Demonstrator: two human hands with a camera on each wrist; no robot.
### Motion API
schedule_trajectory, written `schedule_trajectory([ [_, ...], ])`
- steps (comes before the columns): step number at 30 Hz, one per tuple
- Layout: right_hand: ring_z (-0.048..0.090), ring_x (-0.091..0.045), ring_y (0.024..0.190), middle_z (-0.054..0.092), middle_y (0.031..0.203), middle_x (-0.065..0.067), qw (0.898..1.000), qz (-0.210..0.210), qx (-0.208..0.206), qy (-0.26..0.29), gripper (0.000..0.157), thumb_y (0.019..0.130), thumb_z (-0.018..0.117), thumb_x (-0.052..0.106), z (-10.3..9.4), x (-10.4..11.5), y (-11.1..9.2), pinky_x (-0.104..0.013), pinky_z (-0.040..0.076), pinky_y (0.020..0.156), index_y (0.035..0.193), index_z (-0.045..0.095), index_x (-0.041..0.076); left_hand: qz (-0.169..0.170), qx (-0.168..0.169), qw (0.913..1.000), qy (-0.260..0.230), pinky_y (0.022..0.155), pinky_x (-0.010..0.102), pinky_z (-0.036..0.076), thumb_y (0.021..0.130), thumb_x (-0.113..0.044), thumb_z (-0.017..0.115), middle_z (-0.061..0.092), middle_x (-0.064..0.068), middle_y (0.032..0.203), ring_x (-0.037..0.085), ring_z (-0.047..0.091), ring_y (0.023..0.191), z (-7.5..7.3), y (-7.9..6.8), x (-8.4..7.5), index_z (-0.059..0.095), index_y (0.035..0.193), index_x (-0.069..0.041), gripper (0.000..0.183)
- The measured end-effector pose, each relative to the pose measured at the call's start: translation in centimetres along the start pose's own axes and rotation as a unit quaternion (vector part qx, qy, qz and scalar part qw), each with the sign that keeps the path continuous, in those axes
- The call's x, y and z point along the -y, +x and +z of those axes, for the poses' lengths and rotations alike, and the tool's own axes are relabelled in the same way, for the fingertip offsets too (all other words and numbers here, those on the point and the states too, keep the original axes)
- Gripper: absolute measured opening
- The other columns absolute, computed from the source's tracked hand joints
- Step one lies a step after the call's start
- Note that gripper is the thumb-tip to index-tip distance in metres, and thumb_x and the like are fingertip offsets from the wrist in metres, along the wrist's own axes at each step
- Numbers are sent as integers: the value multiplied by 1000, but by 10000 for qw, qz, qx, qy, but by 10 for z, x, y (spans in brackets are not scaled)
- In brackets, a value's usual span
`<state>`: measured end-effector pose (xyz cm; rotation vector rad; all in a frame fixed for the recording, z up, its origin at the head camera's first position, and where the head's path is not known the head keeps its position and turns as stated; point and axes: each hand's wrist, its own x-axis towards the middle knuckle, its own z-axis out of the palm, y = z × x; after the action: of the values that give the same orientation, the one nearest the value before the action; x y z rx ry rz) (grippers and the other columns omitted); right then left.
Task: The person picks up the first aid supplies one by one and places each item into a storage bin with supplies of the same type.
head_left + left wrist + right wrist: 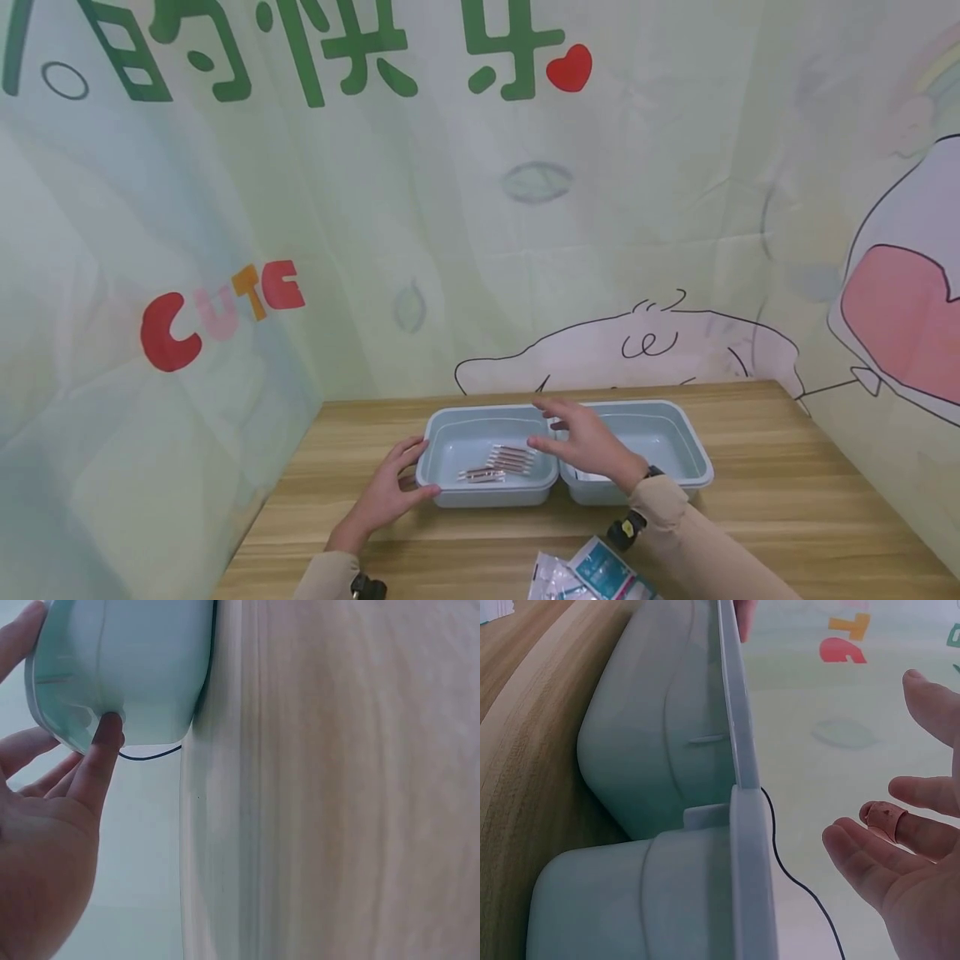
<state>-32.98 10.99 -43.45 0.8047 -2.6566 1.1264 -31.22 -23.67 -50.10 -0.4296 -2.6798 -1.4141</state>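
Note:
Two pale blue plastic basins stand side by side on the wooden table. My left hand (386, 493) holds the left basin (491, 498) at its left end, the thumb at the near corner and the fingers along the side. The left wrist view shows a fingertip (109, 726) against the basin's outer wall. Several slim brownish sticks with pale ends (510, 458) lie inside, in two small groups. Over the meeting rims, my right hand (588, 437) hovers with spread fingers and nothing in them. Beneath it, the right basin (671, 437) contains something white, mostly hidden by the hand.
Teal and white plastic packets (596, 575) lie at the table's front, beside the right forearm. A printed cloth backdrop (375, 208) rises behind the table (780, 467) and along both sides. A dark thin line runs behind the basins in the right wrist view.

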Motion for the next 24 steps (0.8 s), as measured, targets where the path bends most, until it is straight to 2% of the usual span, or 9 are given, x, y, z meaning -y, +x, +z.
schedule_trajectory([
  [4,61,-26,115,58,137,-8,9999,-75,-27,-72,66,87,69,47,0,-1,0,-43,56,92,141,51,14,-31,-3,10000,-1,100,31,50,76,-26,84,32,12,155,35,42,136,0,0,0,46,144,-6,81],
  [9,62,-23,113,58,136,-6,9998,-152,-53,-84,66,87,68,49,-2,-1,-1,-37,56,90,140,52,13,135,9,9999,-17,99,34,51,77,-26,83,32,17,154,39,42,136,-1,0,1,45,144,-3,81],
  [15,63,-22,111,58,136,-8,9997,-225,-81,-25,60,91,66,43,-5,-3,-7,-38,56,91,140,52,11,199,79,9998,43,99,33,51,78,-26,82,30,17,155,39,40,136,-2,1,6,44,145,-3,80],
  [19,63,-19,111,59,136,-6,9997,-238,-88,43,57,91,66,42,-8,-4,-11,-38,56,92,140,52,15,85,110,9999,29,99,32,50,78,-25,83,30,15,156,37,40,137,-4,2,4,44,145,-5,80],
  [24,64,-20,110,60,135,-8,9993,-350,-52,90,55,92,66,38,-13,-6,-17,-37,56,91,139,53,13,15,69,9999,83,100,33,50,77,-26,83,30,13,156,36,41,137,-3,0,2,45,145,-7,80],
])
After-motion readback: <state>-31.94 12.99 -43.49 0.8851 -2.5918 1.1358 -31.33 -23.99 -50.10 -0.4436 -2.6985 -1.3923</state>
